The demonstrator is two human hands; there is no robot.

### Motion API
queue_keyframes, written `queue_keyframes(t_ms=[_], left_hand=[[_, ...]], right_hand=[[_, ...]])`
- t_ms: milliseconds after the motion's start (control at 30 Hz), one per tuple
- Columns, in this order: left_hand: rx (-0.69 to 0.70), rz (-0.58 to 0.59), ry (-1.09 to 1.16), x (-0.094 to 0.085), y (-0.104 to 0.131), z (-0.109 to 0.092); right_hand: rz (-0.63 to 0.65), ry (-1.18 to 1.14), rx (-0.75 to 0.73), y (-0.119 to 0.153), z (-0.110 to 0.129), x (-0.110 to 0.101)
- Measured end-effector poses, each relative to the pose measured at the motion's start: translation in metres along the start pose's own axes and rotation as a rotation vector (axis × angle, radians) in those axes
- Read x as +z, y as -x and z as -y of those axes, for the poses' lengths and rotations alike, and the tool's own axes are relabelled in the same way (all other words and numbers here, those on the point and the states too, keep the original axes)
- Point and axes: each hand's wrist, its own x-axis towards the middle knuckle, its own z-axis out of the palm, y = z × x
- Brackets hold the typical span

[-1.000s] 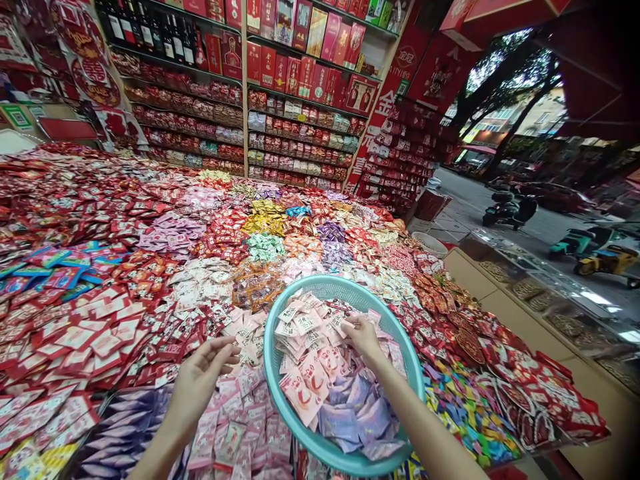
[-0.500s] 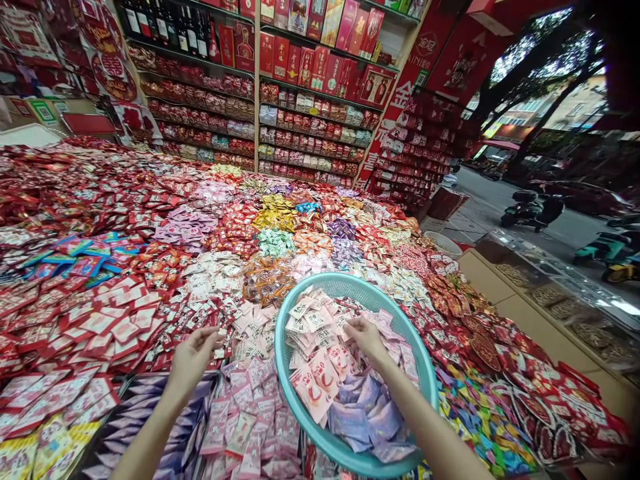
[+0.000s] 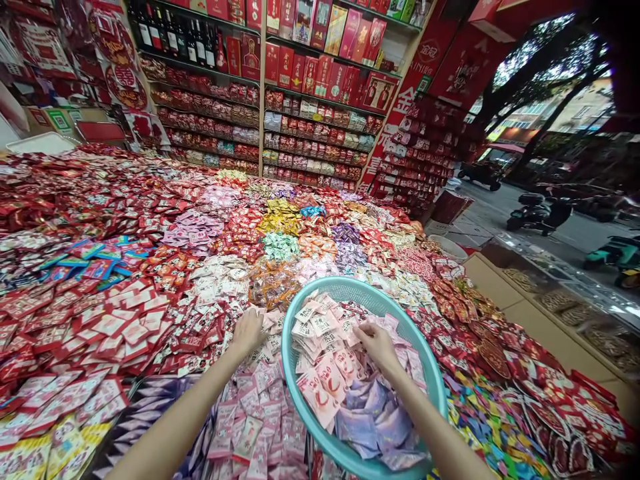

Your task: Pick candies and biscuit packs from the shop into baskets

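Note:
A turquoise plastic basket (image 3: 289, 373) holds several kinds of wrapped sweets. Pale pink packets with dark lettering (image 3: 320, 323) lie at its upper left, pink packets with a red print (image 3: 320, 390) below them, and shiny purple-blue packets (image 3: 373, 417) near the front. Inside the basket, my right hand (image 3: 379, 347) is closed, thumb and fingers together beside the lettered packets; what they pinch, if anything, is hidden. Just left of the rim, my left hand (image 3: 249, 331) reaches down onto a heap of similar pale packets (image 3: 270, 343). Its fingers curl downward and the fingertips are hidden.
Heaps of wrapped sweets (image 3: 125, 313) surround the basket. Pink packets (image 3: 255, 427) and a tray of purple packets (image 3: 155, 413) lie in front. Shelves with boxes and bottles (image 3: 325, 73) stand behind. Bins (image 3: 555, 300) line the right, beside a street with scooters (image 3: 537, 212).
My left hand has moved right, from above the red packets to the pale packets beside the basket. My right hand stays over the lettered packets. The whole view has shifted slightly.

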Motion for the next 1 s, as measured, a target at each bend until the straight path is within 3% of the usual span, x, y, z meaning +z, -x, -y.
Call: queue_keyframes(t_ms=[367, 733, 867, 1000], left_hand=[[-0.116, 0.062, -0.165, 0.008, -0.015, -0.014], [-0.103, 0.013, 0.154, 0.001, 0.001, 0.001], [-0.114, -0.044, 0.354, -0.013, 0.012, 0.007], [-0.096, -0.155, 0.509, -0.051, 0.030, -0.001]], right_hand=[[-0.077, 0.002, 0.002, 0.010, 0.005, -0.016], [-0.096, -0.070, 0.001, 0.017, 0.011, -0.019], [-0.109, -0.111, -0.001, 0.020, 0.020, -0.021], [-0.103, -0.160, -0.008, 0.028, 0.038, -0.024]])
